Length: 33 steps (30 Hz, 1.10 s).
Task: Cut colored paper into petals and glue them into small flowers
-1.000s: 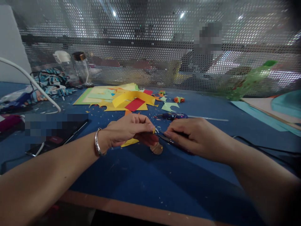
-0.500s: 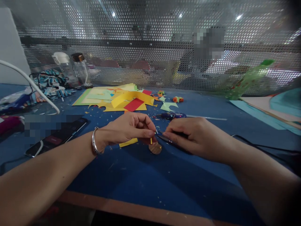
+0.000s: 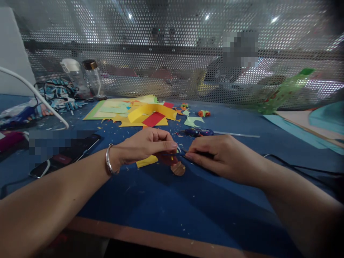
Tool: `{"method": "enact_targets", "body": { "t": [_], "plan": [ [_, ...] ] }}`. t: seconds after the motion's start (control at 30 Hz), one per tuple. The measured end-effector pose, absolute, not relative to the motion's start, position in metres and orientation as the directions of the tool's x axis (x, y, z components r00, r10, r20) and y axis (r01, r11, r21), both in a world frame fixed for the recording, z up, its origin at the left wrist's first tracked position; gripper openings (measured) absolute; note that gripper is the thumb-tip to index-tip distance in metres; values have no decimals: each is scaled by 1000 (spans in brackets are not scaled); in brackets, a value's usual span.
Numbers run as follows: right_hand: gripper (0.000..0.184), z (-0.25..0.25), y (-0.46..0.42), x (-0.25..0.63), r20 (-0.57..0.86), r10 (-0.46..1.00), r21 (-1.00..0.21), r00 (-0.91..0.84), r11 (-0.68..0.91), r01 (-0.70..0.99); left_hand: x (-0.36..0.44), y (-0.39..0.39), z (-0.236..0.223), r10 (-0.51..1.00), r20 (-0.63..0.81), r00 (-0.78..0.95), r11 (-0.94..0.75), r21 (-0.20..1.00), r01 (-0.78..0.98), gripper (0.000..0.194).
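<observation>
My left hand [image 3: 157,145], with a silver bangle at the wrist, pinches a small red and yellow paper piece [image 3: 173,158] between thumb and fingers. Facing it, my right hand [image 3: 215,154] is closed around a slim dark pointed tool [image 3: 183,153]. The tool's tip reaches the paper piece, and most of its body is hidden by my fingers, so its kind is unclear. Just below the fingertips lies a small round wooden disc [image 3: 178,169] on the blue table [image 3: 161,200]. A yellow paper strip [image 3: 147,161] rests beneath my left hand.
Behind my hands lie a glue gun [image 3: 200,132], coloured paper sheets [image 3: 107,113] and a small orange paper roll [image 3: 203,113]. A phone [image 3: 70,154] and two bottles [image 3: 92,79] are at left. A green bottle [image 3: 287,89] and blue sheets [image 3: 298,132] stand right, before a perforated screen [image 3: 172,53].
The pointed tool's tip has moved left, against the paper piece at my left fingertips. My left thumb has risen slightly. Both hands otherwise stay in nearly the same place.
</observation>
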State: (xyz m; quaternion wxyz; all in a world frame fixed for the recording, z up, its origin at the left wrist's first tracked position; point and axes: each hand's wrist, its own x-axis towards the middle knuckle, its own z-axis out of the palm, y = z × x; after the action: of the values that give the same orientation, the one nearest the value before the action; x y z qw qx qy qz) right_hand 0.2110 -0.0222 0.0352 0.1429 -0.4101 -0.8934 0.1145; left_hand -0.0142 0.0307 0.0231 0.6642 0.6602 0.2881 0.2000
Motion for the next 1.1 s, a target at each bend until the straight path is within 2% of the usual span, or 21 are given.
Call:
{"method": "enact_targets", "body": {
  "t": [0.2, 0.47, 0.7, 0.87, 1.0, 1.1],
  "plan": [
    [35, 37, -24, 211, 169, 769, -325, -616, 634, 702, -16, 33, 21, 629, -106, 771, 68, 994, 81, 11],
    [33, 37, -25, 212, 168, 769, -312, -616, 635, 707, -17, 35, 21, 597, -138, 791, 108, 990, 92, 18],
    [33, 35, -23, 213, 197, 745, -306, -638, 665, 682, -18, 35, 24, 568, -189, 801, 147, 981, 128, 44],
    [34, 34, -23, 214, 189, 749, -295, -635, 660, 691, -20, 36, 25, 539, -213, 815, 164, 975, 147, 47],
    [34, 35, -24, 214, 183, 751, -297, -635, 658, 692, -20, 36, 27, 533, -207, 820, 138, 978, 157, 45],
    [33, 35, -25, 214, 186, 750, -298, -634, 658, 691, -19, 34, 27, 539, -162, 827, 33, 985, 171, 40]
  ]
}}
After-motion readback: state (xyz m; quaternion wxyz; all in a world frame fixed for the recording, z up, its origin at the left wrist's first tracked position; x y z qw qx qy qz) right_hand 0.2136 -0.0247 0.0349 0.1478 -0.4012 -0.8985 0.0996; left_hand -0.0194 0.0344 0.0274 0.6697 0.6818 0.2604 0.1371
